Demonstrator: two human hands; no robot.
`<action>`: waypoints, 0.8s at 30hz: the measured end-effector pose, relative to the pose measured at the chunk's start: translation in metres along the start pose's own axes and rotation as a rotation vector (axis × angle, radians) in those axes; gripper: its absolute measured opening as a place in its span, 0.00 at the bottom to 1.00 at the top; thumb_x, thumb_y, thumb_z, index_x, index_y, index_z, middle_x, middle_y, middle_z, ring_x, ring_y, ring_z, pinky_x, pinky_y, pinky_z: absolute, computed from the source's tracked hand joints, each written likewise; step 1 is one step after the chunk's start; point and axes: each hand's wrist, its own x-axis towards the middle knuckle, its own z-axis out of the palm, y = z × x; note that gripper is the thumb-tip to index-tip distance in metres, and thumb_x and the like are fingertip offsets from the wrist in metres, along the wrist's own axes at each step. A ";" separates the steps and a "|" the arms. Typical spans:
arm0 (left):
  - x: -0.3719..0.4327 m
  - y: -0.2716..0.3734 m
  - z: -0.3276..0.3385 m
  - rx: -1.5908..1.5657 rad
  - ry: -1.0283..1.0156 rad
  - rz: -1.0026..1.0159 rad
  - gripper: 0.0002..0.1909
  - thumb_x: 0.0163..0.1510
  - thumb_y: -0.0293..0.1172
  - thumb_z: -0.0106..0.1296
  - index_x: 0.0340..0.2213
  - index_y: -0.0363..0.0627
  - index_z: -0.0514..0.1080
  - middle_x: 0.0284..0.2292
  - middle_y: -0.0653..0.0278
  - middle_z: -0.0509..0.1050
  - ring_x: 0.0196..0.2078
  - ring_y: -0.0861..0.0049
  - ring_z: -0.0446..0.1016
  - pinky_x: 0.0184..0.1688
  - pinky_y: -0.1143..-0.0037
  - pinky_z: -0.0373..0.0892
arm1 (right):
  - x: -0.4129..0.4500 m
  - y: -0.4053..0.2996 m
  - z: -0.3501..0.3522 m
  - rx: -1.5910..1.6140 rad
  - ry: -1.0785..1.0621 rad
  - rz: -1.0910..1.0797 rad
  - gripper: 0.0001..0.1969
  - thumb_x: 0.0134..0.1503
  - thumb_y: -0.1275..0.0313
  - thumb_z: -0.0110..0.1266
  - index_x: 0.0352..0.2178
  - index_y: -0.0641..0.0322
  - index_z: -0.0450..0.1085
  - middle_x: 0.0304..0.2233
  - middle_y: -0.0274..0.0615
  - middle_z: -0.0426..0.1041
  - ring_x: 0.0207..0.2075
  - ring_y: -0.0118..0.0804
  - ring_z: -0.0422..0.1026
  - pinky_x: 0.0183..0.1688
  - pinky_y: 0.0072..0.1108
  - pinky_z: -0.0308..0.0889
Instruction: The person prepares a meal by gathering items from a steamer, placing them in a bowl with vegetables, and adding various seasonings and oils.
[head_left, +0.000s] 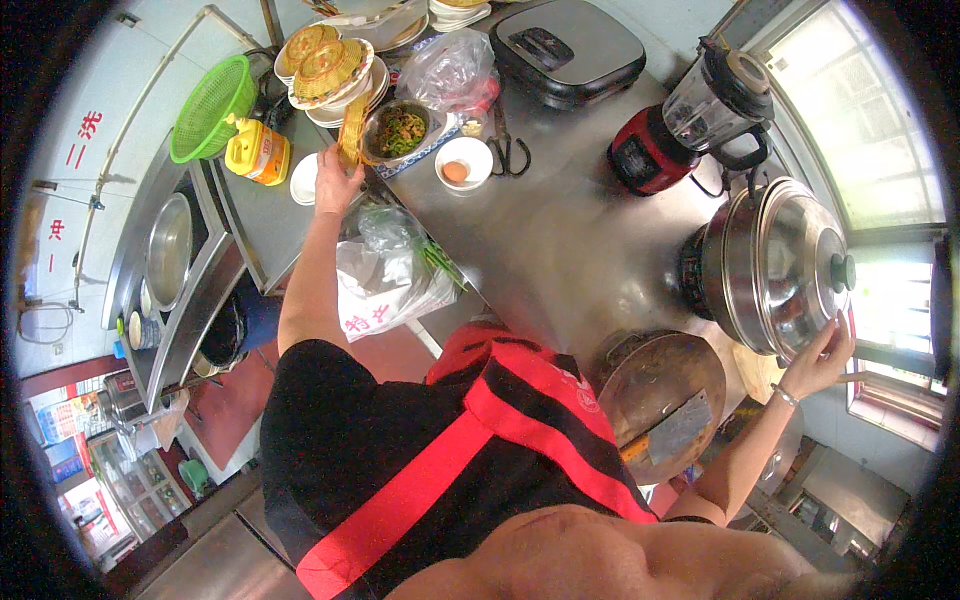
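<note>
My left hand (339, 184) grips a yellow woven piece (354, 129), seen nearly edge-on, beside a white bowl (304, 180). Just right of that woven piece is a metal bowl of chopped green and brown food (401, 131). Over on the far right, my right hand (817, 364) has its fingers apart at the lower rim of the steamer's glass lid (795, 247). Whether the fingertips touch the lid is hard to tell. The lid's dark knob (843, 272) stands beyond them. The lid sits on the metal steamer pot (739, 262).
Woven covers (330, 67) top stacked plates near a yellow bottle (257, 154) and green colander (210, 109). An egg sits in a white bowl (476, 169) beside black-handled scissors (510, 157). A blender (690, 120) and a cleaver (679, 427) on a round chopping board (637, 382) stand right.
</note>
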 end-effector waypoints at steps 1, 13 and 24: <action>-0.004 -0.005 0.000 -0.037 0.012 -0.016 0.29 0.40 0.30 0.56 0.44 0.38 0.59 0.40 0.49 0.62 0.40 0.56 0.67 0.40 0.66 0.67 | 0.000 0.000 -0.001 -0.008 0.003 -0.041 0.10 0.55 0.74 0.48 0.37 0.68 0.69 0.26 0.42 0.68 0.26 0.32 0.65 0.29 0.20 0.60; -0.004 0.026 0.001 0.296 -0.049 0.229 0.30 0.39 0.30 0.56 0.43 0.34 0.59 0.41 0.46 0.63 0.39 0.53 0.67 0.40 0.66 0.67 | -0.011 -0.015 0.000 -0.028 -0.030 -0.098 0.07 0.54 0.77 0.47 0.34 0.68 0.70 0.29 0.44 0.71 0.26 0.35 0.67 0.27 0.21 0.62; -0.016 0.020 0.008 0.225 0.063 0.168 0.30 0.39 0.30 0.56 0.45 0.34 0.58 0.41 0.46 0.62 0.41 0.51 0.66 0.42 0.66 0.66 | -0.017 -0.016 -0.013 -0.002 -0.021 -0.171 0.07 0.53 0.79 0.47 0.34 0.68 0.70 0.28 0.44 0.71 0.26 0.36 0.66 0.28 0.22 0.62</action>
